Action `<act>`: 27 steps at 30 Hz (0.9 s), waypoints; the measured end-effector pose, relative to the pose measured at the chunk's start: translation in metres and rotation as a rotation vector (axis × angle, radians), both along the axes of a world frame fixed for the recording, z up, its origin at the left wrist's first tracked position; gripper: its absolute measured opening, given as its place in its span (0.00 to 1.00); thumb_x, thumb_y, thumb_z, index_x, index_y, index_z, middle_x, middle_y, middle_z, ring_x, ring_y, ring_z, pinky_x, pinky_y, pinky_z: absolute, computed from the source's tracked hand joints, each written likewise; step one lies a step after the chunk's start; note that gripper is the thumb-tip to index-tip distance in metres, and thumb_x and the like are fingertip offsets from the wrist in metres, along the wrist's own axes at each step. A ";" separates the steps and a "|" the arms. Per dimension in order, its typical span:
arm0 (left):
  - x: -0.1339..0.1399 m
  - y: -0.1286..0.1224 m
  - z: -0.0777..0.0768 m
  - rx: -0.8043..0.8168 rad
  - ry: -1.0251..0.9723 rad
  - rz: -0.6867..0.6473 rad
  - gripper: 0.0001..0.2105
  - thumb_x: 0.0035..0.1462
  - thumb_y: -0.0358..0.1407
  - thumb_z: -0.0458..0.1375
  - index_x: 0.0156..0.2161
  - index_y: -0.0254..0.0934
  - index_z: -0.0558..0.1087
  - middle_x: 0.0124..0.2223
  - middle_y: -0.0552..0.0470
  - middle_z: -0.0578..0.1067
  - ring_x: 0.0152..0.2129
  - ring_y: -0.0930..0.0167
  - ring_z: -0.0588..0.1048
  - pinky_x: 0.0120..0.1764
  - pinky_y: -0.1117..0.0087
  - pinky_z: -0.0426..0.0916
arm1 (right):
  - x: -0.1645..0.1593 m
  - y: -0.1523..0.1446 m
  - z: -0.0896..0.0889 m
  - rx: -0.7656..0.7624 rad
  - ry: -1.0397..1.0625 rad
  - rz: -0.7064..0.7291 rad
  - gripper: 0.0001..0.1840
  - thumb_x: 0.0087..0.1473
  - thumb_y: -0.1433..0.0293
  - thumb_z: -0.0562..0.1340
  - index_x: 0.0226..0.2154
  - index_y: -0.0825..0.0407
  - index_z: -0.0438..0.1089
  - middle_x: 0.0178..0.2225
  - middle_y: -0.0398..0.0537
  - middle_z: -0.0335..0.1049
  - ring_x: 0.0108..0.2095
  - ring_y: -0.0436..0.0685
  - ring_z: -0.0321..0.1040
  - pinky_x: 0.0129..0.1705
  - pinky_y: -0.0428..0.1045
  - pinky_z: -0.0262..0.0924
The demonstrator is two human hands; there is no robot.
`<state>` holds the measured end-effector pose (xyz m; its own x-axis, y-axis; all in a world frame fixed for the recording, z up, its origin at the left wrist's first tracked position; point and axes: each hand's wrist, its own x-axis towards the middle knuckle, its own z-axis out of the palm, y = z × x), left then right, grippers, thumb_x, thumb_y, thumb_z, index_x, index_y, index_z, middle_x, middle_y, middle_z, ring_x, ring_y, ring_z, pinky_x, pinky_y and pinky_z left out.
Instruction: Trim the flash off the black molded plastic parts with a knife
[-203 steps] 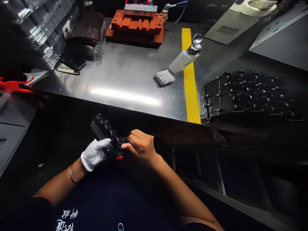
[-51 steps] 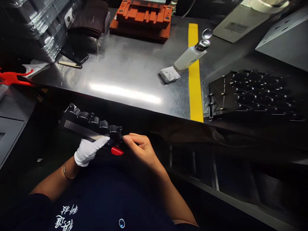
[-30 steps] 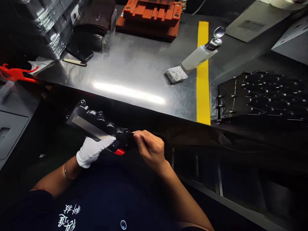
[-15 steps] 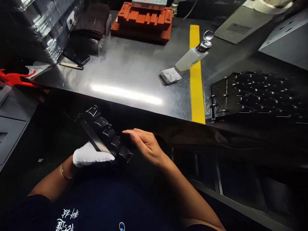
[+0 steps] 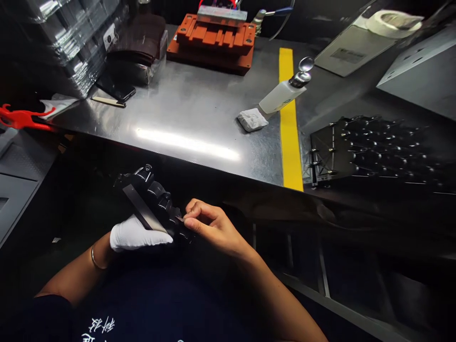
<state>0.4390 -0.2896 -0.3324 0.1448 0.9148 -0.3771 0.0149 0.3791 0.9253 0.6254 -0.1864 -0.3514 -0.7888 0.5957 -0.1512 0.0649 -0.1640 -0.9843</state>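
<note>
A glossy black moulded part (image 5: 156, 192) with a row of rounded lobes and a flat strip along one side is held tilted in front of my body. My left hand (image 5: 137, 235), in a white glove, grips it from below at the strip's lower end. Bare, my right hand (image 5: 212, 225) is at the part's lower right lobes. Its thumb and index finger are pinched together there. A thin sliver shows at the fingertips, too small to name.
The metal bench (image 5: 199, 109) lies beyond my hands. On it are an orange fixture (image 5: 213, 40), a white pump bottle (image 5: 281, 95), a folded white cloth (image 5: 252, 119), a phone (image 5: 116, 88) and a pen (image 5: 109, 101). Several black parts (image 5: 384, 147) stand at the right.
My right hand has moved down and closed from stretched fingers to a pinch at the part's lower lobes. My left hand still holds the part, turned slightly. The view has shifted a little.
</note>
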 end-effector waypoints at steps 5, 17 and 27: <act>0.004 -0.004 0.008 -0.046 -0.017 0.053 0.03 0.47 0.35 0.65 0.29 0.39 0.80 0.28 0.50 0.79 0.27 0.66 0.77 0.33 0.68 0.73 | -0.007 0.002 -0.055 0.064 -0.232 -0.376 0.27 0.41 0.46 0.65 0.18 0.54 0.65 0.19 0.41 0.60 0.20 0.46 0.53 0.21 0.45 0.50; 0.010 0.010 -0.004 -0.379 -0.327 0.546 0.15 0.48 0.37 0.65 0.41 0.33 0.76 0.34 0.49 0.77 0.24 0.73 0.75 0.18 0.79 0.67 | 0.013 0.007 -0.012 0.484 -0.095 -0.201 0.09 0.59 0.65 0.58 0.32 0.52 0.70 0.27 0.45 0.69 0.25 0.49 0.64 0.27 0.45 0.60; 0.010 0.008 0.001 -0.426 -0.238 0.541 0.15 0.50 0.36 0.64 0.43 0.32 0.74 0.34 0.48 0.78 0.27 0.70 0.76 0.22 0.76 0.70 | 0.011 -0.005 -0.010 0.969 -0.258 -0.050 0.16 0.60 0.66 0.57 0.25 0.55 0.72 0.19 0.44 0.68 0.20 0.46 0.62 0.24 0.43 0.53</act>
<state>0.4487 -0.2812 -0.3311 -0.1639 0.6624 -0.7310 -0.4603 0.6040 0.6506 0.6368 -0.1913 -0.3618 -0.7708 0.5845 0.2535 0.3103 0.6920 -0.6518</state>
